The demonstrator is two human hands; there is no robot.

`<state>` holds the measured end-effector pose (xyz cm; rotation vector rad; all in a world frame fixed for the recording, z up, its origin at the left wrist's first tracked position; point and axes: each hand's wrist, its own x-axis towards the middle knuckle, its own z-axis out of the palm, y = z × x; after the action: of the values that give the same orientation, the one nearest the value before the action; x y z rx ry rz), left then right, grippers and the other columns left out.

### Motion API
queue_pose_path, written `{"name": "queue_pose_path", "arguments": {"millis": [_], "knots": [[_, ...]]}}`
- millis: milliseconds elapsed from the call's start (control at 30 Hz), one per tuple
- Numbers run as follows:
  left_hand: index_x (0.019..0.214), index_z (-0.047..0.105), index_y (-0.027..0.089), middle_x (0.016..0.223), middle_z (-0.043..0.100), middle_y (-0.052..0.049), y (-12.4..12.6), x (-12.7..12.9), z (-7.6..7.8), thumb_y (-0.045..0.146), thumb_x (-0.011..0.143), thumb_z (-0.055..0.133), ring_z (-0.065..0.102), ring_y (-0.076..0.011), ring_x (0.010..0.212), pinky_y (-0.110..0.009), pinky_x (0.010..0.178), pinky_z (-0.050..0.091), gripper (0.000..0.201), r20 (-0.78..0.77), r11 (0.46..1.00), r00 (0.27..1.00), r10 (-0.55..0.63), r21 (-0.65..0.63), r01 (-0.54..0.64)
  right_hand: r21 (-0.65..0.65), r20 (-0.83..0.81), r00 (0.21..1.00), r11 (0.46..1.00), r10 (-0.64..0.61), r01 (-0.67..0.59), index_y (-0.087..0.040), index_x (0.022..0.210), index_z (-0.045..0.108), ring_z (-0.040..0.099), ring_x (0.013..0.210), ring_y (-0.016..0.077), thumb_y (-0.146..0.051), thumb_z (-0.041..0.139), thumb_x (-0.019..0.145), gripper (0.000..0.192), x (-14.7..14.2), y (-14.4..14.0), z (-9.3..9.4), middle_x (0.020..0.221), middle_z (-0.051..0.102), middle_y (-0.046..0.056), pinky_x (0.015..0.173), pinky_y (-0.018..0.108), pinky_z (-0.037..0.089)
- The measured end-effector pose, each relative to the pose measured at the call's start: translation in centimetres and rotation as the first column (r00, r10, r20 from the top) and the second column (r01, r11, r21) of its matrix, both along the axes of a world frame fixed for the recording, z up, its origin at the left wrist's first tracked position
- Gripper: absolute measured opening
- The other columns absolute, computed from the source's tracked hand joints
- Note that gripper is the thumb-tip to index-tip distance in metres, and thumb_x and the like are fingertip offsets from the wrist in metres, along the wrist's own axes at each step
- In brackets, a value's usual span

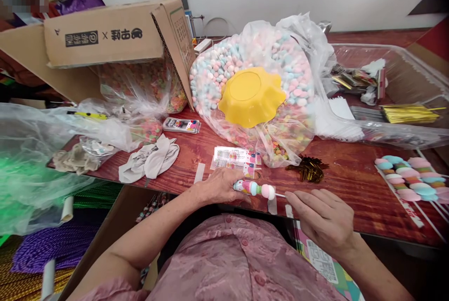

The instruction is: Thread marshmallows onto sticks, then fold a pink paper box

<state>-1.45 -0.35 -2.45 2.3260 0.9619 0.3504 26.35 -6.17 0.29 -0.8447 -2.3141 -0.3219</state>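
Observation:
My left hand [219,186] grips the printed wrapper end of a marshmallow skewer [257,189], with pink and blue pieces showing beyond my fingers. My right hand [324,216] pinches the thin white stick that pokes out of the pink end. Both hands are at the near edge of the red wooden table [354,174]. A small stack of printed wrappers [234,157] lies just behind my left hand. Gold twist ties [308,169] lie in a small heap behind my right hand.
A big clear bag of pastel marshmallows [224,71] with a yellow bowl [250,96] on it fills the table's middle. Finished skewers [412,178] lie at right. A clear bin [417,81] stands at back right, a cardboard box [112,34] at back left, white gloves [150,159] nearby.

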Motion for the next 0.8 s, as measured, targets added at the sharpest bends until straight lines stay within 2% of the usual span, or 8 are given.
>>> {"name": "queue_pose_path", "arguments": {"millis": [167, 233, 367, 500, 600, 800], "knots": [[0.1, 0.067, 0.018, 0.09, 0.071, -0.007, -0.3, 0.1, -0.1, 0.04, 0.079, 0.073, 0.066, -0.0254, 0.083, -0.029, 0.067, 0.044, 0.032, -0.167, 0.994, 0.985, -0.037, 0.097, 0.054, 0.022, 0.03, 0.999, 0.999, 0.032, -0.033, -0.018, 0.108, 0.064, 0.06, 0.069, 0.0156, -0.006, 0.051, 0.087, 0.028, 0.1, 0.5, 0.3, 0.085, 0.072, 0.006, 0.064, 0.031, 0.041], [0.098, 0.066, 0.017, 0.09, 0.071, -0.008, -0.4, 0.2, 0.0, 0.038, 0.079, 0.073, 0.066, -0.0258, 0.084, -0.029, 0.067, 0.044, 0.03, -0.186, 0.993, 0.981, -0.059, 0.091, 0.077, 0.023, 0.036, 0.999, 0.999, 0.041, -0.042, -0.018, 0.11, 0.063, 0.06, 0.072, 0.0163, -0.008, 0.052, 0.087, 0.027, 0.4, 0.7, 0.3, 0.087, 0.073, 0.006, 0.065, 0.031, 0.042], [0.105, 0.067, 0.019, 0.092, 0.071, -0.005, -0.5, 0.5, 0.7, 0.046, 0.077, 0.074, 0.066, -0.0222, 0.084, -0.027, 0.071, 0.045, 0.039, -0.016, 0.993, 0.997, -0.08, -0.085, 0.079, 0.014, 0.029, 0.997, 0.997, 0.078, -0.078, -0.019, 0.109, 0.063, 0.06, 0.073, 0.0161, -0.011, 0.05, 0.09, 0.024, 0.8, 1.2, 0.4, 0.088, 0.073, 0.006, 0.066, 0.031, 0.041], [0.112, 0.066, 0.02, 0.098, 0.072, -0.003, -0.7, 1.1, 1.4, 0.05, 0.075, 0.075, 0.065, -0.0207, 0.089, -0.027, 0.077, 0.047, 0.048, 0.125, 0.957, 0.99, -0.061, -0.273, 0.094, 0.018, 0.017, 0.993, 0.993, 0.118, -0.118, -0.016, 0.109, 0.062, 0.057, 0.069, 0.0151, -0.007, 0.047, 0.089, 0.026, 0.4, 1.5, 0.4, 0.085, 0.072, 0.007, 0.065, 0.031, 0.04], [0.112, 0.067, 0.02, 0.098, 0.072, -0.003, -0.8, 1.6, 1.5, 0.05, 0.072, 0.078, 0.065, -0.0212, 0.088, -0.028, 0.078, 0.047, 0.051, 0.115, 0.942, 0.992, -0.047, -0.324, 0.082, 0.001, 0.029, 0.989, 0.989, 0.146, -0.146, -0.017, 0.107, 0.061, 0.055, 0.065, 0.0141, -0.006, 0.044, 0.089, 0.027, -0.3, 1.4, 0.3, 0.082, 0.071, 0.006, 0.062, 0.03, 0.039], [0.112, 0.067, 0.021, 0.099, 0.072, -0.002, -0.9, 2.2, 1.3, 0.049, 0.07, 0.079, 0.065, -0.0208, 0.087, -0.028, 0.077, 0.047, 0.052, 0.03, 0.938, 0.999, -0.01, -0.347, 0.02, -0.05, 0.061, 0.984, 0.985, 0.169, -0.166, -0.016, 0.098, 0.062, 0.054, 0.063, 0.0142, -0.003, 0.039, 0.086, 0.029, -1.7, 1.4, 0.6, 0.077, 0.068, 0.005, 0.058, 0.03, 0.038]]}}
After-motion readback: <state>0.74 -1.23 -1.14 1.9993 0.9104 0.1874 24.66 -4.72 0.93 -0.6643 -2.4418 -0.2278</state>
